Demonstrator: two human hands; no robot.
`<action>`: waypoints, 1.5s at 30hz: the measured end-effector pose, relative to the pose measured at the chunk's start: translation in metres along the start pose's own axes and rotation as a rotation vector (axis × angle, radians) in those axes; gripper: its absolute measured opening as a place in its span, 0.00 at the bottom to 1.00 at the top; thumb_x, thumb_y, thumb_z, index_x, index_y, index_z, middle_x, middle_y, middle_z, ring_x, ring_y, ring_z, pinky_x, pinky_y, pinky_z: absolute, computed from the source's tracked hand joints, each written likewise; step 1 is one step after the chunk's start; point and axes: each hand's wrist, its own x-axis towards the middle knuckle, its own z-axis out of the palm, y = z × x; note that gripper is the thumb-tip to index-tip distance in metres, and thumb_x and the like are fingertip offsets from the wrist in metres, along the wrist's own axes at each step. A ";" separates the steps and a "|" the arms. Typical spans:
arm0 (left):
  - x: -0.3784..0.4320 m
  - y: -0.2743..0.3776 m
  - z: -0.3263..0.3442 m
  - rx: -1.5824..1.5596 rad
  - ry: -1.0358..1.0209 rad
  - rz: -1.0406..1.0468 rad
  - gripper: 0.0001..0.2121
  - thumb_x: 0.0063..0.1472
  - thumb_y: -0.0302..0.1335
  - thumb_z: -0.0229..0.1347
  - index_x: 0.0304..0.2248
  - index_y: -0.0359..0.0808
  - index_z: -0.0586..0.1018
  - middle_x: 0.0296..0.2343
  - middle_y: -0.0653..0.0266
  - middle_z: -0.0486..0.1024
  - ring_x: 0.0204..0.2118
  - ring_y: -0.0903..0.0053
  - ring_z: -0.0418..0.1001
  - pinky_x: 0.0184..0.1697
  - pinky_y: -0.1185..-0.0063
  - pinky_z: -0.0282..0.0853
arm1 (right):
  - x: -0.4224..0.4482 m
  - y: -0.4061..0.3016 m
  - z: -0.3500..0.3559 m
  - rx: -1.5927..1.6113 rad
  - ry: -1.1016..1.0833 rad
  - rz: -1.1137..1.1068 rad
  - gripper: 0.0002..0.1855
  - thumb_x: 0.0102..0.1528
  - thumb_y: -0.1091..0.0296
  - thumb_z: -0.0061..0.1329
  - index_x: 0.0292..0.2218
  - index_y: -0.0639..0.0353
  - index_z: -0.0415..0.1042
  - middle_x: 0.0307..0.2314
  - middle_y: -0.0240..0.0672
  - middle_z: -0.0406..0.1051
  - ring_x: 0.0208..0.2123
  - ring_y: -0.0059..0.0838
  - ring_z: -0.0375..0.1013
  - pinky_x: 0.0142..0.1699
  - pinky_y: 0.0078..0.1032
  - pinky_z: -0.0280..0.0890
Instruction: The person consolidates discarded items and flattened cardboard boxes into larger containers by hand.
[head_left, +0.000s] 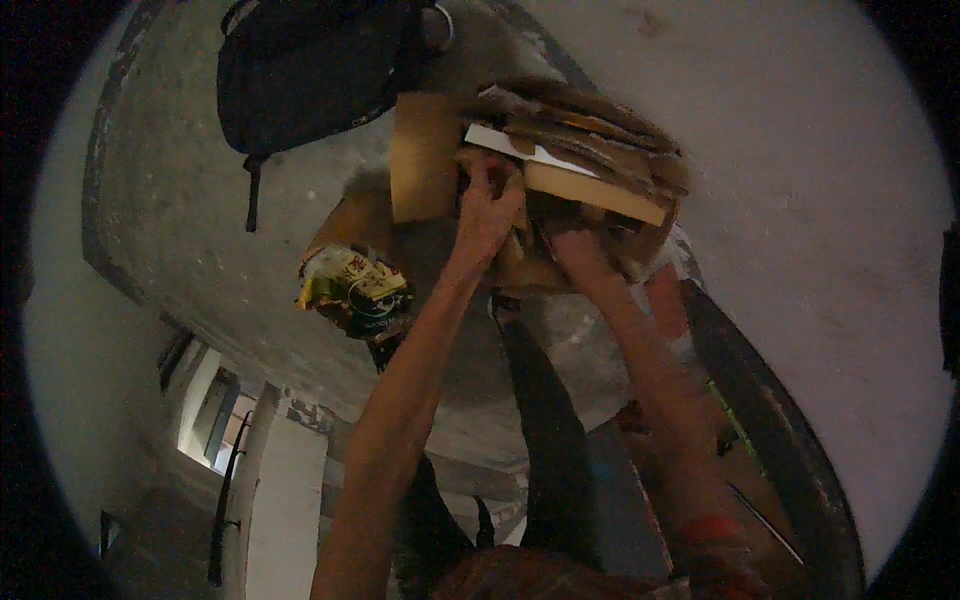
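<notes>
A cardboard box (424, 157) stands on the floor in front of me, its left flap folded outward. Flattened cardboard pieces (600, 142) are stacked along its far side. A white strip (495, 140) and a tan cardboard panel (592, 195) lie against the stack. My left hand (491, 206) reaches into the box's left part, fingers curled near a brown piece; blur hides whether it grips anything. My right hand (577, 251) is lower and to the right, below the tan panel. Its fingertips are hidden in the dark inside of the box.
A black fabric bag (315, 82) with a hanging strap lies at upper left. Left of the box sits a crumpled yellow and dark green printed package (360, 296). My legs (544, 397) are below the box. A reddish block (666, 300) is near my right forearm, beside the wall.
</notes>
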 end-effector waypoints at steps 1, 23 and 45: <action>-0.002 -0.006 -0.006 -0.014 0.007 -0.013 0.23 0.50 0.32 0.48 0.45 0.32 0.62 0.42 0.53 0.64 0.44 0.70 0.62 0.45 0.78 0.57 | 0.000 -0.010 -0.002 0.011 -0.012 0.007 0.16 0.44 0.73 0.41 0.37 0.63 0.64 0.22 0.40 0.67 0.28 0.40 0.68 0.31 0.33 0.63; -0.058 0.007 0.061 0.563 0.001 0.194 0.34 0.51 0.35 0.50 0.52 0.30 0.47 0.51 0.43 0.46 0.51 0.50 0.51 0.51 0.64 0.51 | -0.021 0.091 0.028 0.201 0.136 0.158 0.09 0.47 0.66 0.42 0.28 0.60 0.69 0.24 0.41 0.67 0.28 0.39 0.67 0.34 0.36 0.63; -0.172 -0.090 -0.171 -0.320 0.497 -0.357 0.17 0.48 0.26 0.48 0.38 0.27 0.66 0.28 0.59 0.68 0.28 0.72 0.67 0.31 0.76 0.63 | -0.075 -0.204 -0.109 0.905 0.107 0.047 0.12 0.49 0.76 0.40 0.38 0.61 0.65 0.33 0.40 0.68 0.34 0.38 0.69 0.39 0.27 0.63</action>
